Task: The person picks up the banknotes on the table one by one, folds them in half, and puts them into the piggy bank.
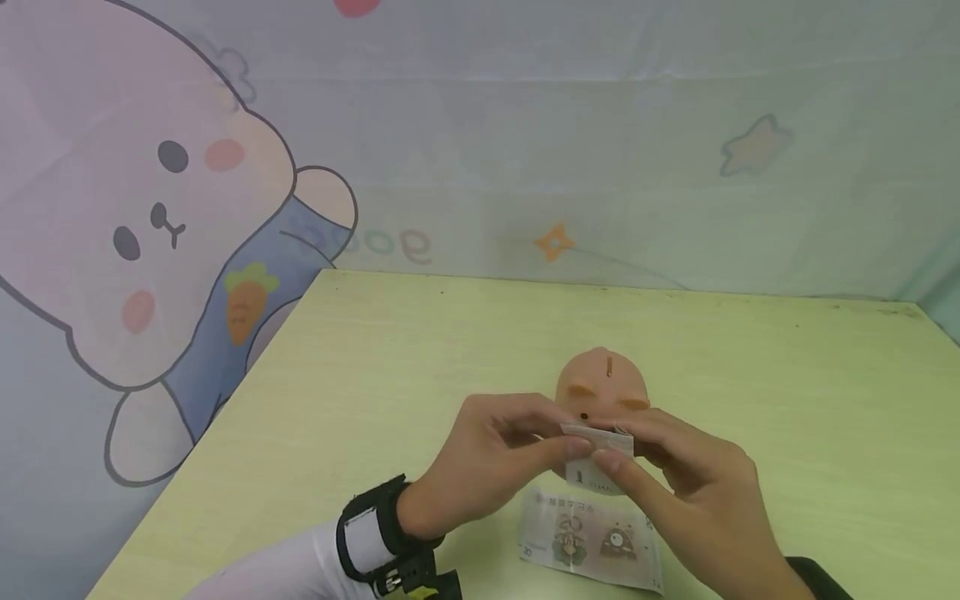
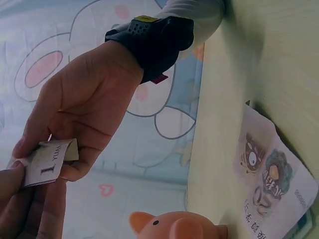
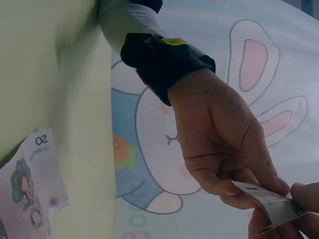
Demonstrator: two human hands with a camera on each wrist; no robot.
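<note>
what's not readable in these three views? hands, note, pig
- Folded note: the head view's face print is covered by both hands' fingers; the left wrist view shows only a "1".
- Piggy bank: lower front hidden behind the note and hands; left wrist view cuts it at the bottom edge.
- Flat banknote: near corner under the right hand.
- Left hand: its grip on the note is clear, but fingertips overlap the right's.

Pale green desk (image 1: 420, 350), far edge against cartoon rabbit backdrop (image 1: 150, 225). Pink piggy bank (image 1: 603, 383) stands near desk middle, coin slot up. Toy banknote marked 20 (image 1: 592, 540) lies flat near front edge, just before piggy bank.
</note>
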